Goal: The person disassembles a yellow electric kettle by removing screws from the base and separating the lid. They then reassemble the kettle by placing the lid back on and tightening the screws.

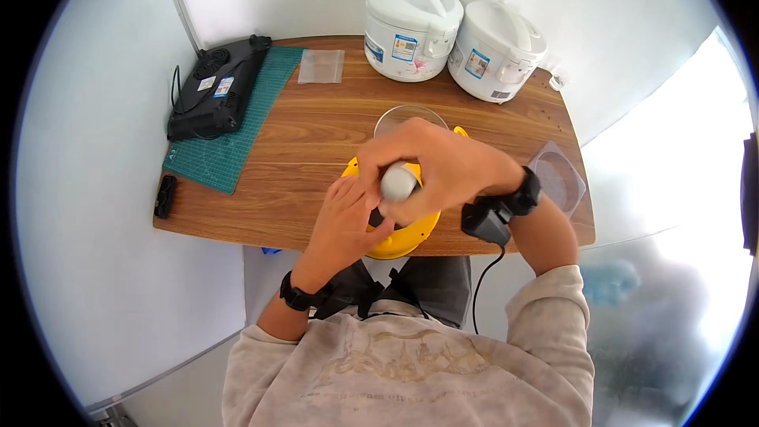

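My right hand [447, 160] curls from above around a grey-white object with a rounded end [398, 182], thumb and fingers closed on it. Its lower part is hidden, so I cannot tell its kind. Beneath both hands is a round yellow plastic piece [399, 247] with small holes along its rim and a dark middle, at the table's front edge. My left hand [338, 220] comes in beside the right one, its fingers and thumb bent together over the dark middle; what they grip is hidden. Just beyond the hands, a clear round rim [411, 111] shows partly.
Two white rice cookers [413, 32] [496, 51] stand at the back of the wooden table [300, 142]. A black appliance [221, 87] rests on a green cutting mat [213, 160] at left. A clear plastic bag [321, 66], a small black object [165, 196] and a transparent tray [560, 178] lie around.
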Available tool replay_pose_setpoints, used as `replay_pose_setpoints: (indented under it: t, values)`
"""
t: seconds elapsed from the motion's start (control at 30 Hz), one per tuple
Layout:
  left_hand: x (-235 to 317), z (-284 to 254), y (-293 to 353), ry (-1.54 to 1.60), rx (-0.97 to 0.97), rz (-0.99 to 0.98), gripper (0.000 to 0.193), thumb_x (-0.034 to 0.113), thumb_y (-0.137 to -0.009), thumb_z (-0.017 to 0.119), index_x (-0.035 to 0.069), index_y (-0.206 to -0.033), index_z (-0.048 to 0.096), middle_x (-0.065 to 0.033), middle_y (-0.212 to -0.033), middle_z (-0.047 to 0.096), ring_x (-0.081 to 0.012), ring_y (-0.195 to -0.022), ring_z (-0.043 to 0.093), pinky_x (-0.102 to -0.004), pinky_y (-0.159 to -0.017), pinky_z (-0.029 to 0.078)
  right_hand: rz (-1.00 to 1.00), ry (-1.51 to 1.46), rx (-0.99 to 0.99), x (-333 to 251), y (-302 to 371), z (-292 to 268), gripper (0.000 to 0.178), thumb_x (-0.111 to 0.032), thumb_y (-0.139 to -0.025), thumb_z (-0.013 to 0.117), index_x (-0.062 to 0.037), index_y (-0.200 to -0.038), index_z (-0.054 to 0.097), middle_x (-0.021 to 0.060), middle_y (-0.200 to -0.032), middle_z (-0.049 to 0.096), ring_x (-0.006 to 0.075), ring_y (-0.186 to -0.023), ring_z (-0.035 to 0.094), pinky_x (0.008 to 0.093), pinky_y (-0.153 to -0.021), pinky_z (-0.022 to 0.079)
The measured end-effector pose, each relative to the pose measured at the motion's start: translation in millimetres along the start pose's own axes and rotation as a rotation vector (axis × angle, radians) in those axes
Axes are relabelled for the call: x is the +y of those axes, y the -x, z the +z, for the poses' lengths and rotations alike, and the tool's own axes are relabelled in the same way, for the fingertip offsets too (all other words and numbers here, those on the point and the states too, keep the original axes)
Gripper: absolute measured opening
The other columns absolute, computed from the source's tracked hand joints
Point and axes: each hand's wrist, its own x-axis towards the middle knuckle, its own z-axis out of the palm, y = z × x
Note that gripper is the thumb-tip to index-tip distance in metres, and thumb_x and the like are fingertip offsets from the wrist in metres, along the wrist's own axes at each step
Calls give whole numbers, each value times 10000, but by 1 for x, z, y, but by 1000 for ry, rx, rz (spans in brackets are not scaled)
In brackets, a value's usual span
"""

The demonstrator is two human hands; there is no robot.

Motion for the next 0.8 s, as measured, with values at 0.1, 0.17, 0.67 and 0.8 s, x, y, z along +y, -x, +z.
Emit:
replay_pose_setpoints:
  t: [0.1,0.17,0.67,0.8]
  values:
    - [8,-6,-2,-151,-23,19,517,270,-857,737,68,-1302,570,-178,-1272,589,-373,-1197,534,-476,-1058,396,21,-288,47,12,-6,0,179,-86,-887,713,-1,-779,598,111,-958,740,172,-870,681,303,-759,507]
    - [9,-9,-4,-126,-34,-3,465,262,-857,752,61,-1259,631,-216,-1262,595,-399,-1145,555,-465,-977,465,-3,-396,41,11,-9,-1,207,-71,-901,702,3,-757,573,107,-941,736,155,-870,675,300,-744,504]
    - [8,-3,-1,-182,-51,1,440,246,-858,721,25,-1216,592,-157,-1298,569,-342,-1246,510,-463,-1089,370,50,5,846,-1,-8,62,314,-163,-899,801,-69,-853,505,-5,-777,545,83,-685,464,248,-608,421]
    - [9,-3,-3,-171,-17,32,441,232,-853,718,24,-1219,588,-154,-1265,570,-345,-1214,519,-463,-1085,374,56,-138,994,5,-10,69,291,-195,-923,771,-53,-848,527,-11,-726,524,79,-657,462,246,-561,402]
